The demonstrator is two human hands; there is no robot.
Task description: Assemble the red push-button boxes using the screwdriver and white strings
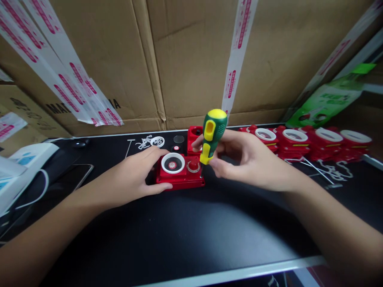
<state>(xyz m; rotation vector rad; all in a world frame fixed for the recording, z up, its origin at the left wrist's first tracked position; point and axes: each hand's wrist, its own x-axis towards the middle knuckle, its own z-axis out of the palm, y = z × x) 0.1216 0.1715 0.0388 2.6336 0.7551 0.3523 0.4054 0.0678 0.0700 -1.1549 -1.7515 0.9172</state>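
My left hand (pixel 143 171) grips the left end of a red box-shaped device (pixel 181 181), thumb along its front side and fingers behind. A white ring (pixel 172 163) around a dark round window sits on its top, with a red knob (pixel 194 164) to the right. In my right hand (pixel 236 155) is a screwdriver (pixel 213 133) with a green and yellow handle, held nearly upright between thumb and fingers. Its tip is at the device's right end, by the corner; whether it sits in a screw I cannot tell. Another red housing (pixel 195 133) stands just behind, partly hidden.
Several similar red devices (pixel 295 137) line the back right, near a green bottle (pixel 329 95). White cords (pixel 145 142), a white ring (pixel 157 141) and a clear disc (pixel 178 139) lie behind. Cardboard boxes (pixel 191 59) wall the back. A power strip (pixel 26 167) and phone (pixel 85 175) are left.
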